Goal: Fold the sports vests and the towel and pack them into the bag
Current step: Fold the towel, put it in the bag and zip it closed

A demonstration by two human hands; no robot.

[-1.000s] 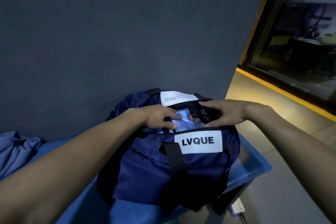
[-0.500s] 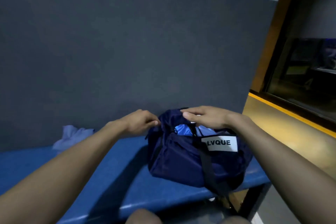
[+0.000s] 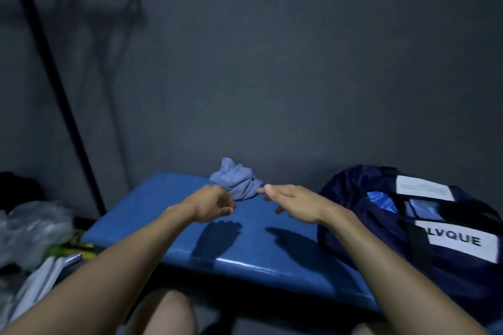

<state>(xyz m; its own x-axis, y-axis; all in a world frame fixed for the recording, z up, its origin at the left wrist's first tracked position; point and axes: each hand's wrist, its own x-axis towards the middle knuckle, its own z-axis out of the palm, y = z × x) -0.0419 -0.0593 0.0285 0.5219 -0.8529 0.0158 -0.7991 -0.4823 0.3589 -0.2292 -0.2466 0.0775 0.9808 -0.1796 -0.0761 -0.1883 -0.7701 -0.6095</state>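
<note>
A crumpled pale-blue towel (image 3: 236, 181) lies at the back of the blue bench (image 3: 168, 223), against the wall. My left hand (image 3: 213, 204) hovers just in front of it with fingers loosely curled, holding nothing. My right hand (image 3: 295, 202) is stretched flat, its fingertips close to the towel's right edge. The navy LVQUE bag (image 3: 381, 231) stands on the bench at the right, its top unzipped, with bright blue fabric (image 3: 382, 200) showing inside.
A dark grey wall backs the bench. A black pole (image 3: 54, 81) leans at the left. Clear plastic bags (image 3: 30, 228) and papers (image 3: 40, 285) lie on the floor to the left. My knees show at the bottom edge.
Both hands have left the bag's opening and moved left over the bench toward the towel. The view has swung left, so the bag now sits at the right.
</note>
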